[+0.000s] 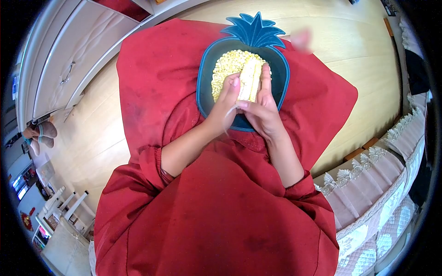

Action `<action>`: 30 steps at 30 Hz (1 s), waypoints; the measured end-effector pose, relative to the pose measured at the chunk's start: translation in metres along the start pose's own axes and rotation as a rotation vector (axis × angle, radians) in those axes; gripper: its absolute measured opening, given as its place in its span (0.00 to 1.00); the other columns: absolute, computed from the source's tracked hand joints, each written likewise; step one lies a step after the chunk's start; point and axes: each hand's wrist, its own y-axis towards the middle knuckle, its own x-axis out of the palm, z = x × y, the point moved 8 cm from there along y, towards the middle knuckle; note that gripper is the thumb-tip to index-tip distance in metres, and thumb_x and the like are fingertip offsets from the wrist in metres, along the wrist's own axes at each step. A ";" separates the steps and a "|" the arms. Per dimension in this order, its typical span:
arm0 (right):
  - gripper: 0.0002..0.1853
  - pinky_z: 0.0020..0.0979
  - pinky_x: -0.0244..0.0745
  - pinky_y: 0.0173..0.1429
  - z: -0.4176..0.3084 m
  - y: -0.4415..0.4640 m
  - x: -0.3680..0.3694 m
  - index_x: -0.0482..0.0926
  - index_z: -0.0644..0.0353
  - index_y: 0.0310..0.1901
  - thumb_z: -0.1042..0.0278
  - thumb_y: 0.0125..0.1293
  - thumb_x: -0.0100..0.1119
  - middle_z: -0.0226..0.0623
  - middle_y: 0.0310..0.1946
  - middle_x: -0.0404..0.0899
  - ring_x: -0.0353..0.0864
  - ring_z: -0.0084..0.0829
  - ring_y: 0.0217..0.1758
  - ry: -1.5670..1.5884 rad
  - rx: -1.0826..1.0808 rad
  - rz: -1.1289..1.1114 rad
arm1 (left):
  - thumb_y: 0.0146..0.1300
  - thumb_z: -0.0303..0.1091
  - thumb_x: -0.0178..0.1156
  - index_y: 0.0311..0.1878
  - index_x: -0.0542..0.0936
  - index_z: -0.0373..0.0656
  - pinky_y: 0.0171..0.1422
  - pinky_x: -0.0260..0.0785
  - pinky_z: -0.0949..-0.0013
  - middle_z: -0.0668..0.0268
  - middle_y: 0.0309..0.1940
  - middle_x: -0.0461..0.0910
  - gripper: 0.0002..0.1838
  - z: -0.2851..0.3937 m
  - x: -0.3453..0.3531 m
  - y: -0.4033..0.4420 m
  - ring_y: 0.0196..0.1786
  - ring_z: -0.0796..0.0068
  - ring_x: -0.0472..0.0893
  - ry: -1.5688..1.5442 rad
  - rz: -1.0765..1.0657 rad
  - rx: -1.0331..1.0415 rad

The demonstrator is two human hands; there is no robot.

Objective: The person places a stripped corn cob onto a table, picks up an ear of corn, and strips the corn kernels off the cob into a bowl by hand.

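An ear of corn [248,80], partly stripped of its kernels, is held between my two hands over a dark teal pineapple-shaped bowl [200,73]. My left hand [224,103] grips the cob from its left side, thumb against it. On the other side my right hand [264,108] wraps the cob, with its fingers along the right edge and its thumb across the lower end. Loose yellow kernels [223,69] are heaped inside the bowl, beneath and left of the cob. A pale thin strand [226,122] hangs near my left wrist.
The bowl rests on a red apron [156,78] spread over my lap. White cabinets [64,60] stand at the upper left, with slippers [45,133] on the wooden floor [92,133] nearby. A lace-covered sofa [368,179] lies at right. Something blurred [301,40] shows beyond the bowl.
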 end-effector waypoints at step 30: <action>0.47 0.37 0.60 0.73 0.002 0.000 -0.011 0.30 0.52 0.79 0.76 0.69 0.53 0.42 0.72 0.60 0.64 0.36 0.72 0.092 0.069 0.055 | 0.76 0.47 0.46 0.75 0.51 0.47 0.69 0.65 0.60 0.61 0.68 0.62 0.31 0.003 0.011 -0.002 0.70 0.66 0.65 0.100 -0.102 0.010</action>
